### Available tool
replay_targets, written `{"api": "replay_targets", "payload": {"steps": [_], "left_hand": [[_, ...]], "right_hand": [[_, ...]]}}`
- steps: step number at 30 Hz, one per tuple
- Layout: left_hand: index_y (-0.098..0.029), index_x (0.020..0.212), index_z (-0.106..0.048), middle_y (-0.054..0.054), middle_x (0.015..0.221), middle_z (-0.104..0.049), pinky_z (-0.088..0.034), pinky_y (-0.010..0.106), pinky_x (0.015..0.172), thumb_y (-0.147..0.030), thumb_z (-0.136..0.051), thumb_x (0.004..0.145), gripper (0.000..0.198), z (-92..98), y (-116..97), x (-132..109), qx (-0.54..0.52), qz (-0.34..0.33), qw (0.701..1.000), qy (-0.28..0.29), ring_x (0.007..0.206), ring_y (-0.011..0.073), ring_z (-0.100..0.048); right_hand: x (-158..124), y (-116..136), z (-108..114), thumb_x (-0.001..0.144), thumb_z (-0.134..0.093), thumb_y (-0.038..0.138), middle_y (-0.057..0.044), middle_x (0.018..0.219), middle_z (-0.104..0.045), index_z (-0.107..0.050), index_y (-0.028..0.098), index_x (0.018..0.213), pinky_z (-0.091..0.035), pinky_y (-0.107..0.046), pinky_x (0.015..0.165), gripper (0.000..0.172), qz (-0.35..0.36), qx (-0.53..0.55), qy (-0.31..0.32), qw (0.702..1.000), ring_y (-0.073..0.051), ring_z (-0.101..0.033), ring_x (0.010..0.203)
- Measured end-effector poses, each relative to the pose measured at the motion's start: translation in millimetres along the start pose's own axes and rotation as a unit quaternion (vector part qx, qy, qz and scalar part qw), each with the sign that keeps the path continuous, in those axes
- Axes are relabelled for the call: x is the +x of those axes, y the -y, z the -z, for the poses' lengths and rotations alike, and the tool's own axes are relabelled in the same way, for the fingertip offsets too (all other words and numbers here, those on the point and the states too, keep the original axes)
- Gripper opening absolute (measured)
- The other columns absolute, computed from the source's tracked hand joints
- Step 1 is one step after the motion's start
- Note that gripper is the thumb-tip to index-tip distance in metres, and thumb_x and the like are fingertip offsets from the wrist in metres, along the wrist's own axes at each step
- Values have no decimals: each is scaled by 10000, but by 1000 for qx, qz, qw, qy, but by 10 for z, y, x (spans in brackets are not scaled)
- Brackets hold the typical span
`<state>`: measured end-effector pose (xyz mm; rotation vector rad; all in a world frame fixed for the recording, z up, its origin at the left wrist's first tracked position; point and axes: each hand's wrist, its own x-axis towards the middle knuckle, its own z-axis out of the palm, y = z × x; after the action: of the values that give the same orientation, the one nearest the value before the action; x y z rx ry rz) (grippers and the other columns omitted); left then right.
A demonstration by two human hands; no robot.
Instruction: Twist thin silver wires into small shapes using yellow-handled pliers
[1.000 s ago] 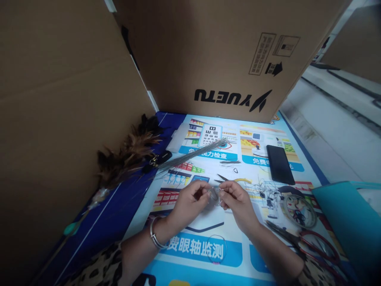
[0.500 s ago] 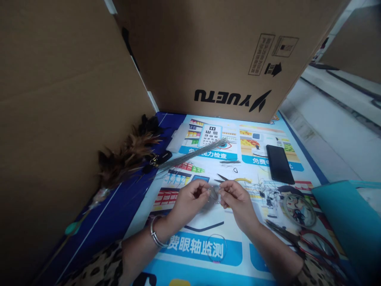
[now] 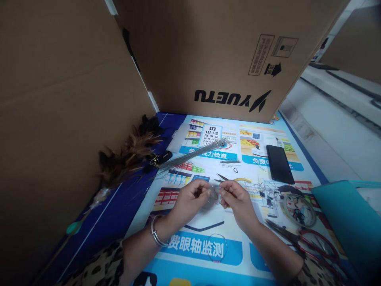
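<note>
A cardboard panel (image 3: 226, 51) stands behind the printed table cover (image 3: 202, 274) — YUETU upside down across it — and a second panel (image 3: 65, 79) runs along the left. Beside that lies a brown feather duster (image 3: 129, 153); a dark phone (image 3: 279, 164) rests rightward, near a teal object (image 3: 342, 210)

Metal-looking wire loop (image 3: 214, 194), metallic wire bundle (image 3: 193, 155), shiny metal bangle (image 3: 154, 236), smooth phone (image 3: 279, 164), matt cardboard panel (image 3: 184, 51).
</note>
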<state>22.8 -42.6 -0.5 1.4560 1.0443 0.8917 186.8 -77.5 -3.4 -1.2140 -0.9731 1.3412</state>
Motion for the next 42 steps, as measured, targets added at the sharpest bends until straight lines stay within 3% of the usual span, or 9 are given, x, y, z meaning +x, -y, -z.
{"api": "replay_targets", "payload": {"steps": [22, 34, 42], "left_hand": [[-154, 867, -585, -15, 666, -511, -346, 203, 530, -287, -591, 780, 159, 16, 1, 4, -77, 25, 997, 7, 583, 95, -447], [-154, 833, -558, -18, 645, -500, -357, 215, 566, -310, -519, 843, 161, 31, -45, 10, -108, 27, 994, -1, 602, 99, -459], [-154, 803, -559, -22, 624, -497, -362, 204, 544, -304, -519, 838, 159, 36, -44, 22, -99, 32, 994, -16, 581, 93, -464]], "right_hand": [[0, 1, 18, 766, -615, 311, 42, 583, -525, -577, 200, 887, -369, -211, 465, 169, -11, -6, -2, 1000, -89, -472, 488], [28, -15, 48, 780, -608, 289, 21, 652, -564, -593, 200, 889, -384, -236, 492, 141, -25, 58, -28, 998, -92, -470, 509], [32, 13, 63, 791, -600, 248, 27, 669, -531, -589, 204, 879, -363, -234, 519, 99, -18, 102, -7, 995, -88, -466, 538]]}}
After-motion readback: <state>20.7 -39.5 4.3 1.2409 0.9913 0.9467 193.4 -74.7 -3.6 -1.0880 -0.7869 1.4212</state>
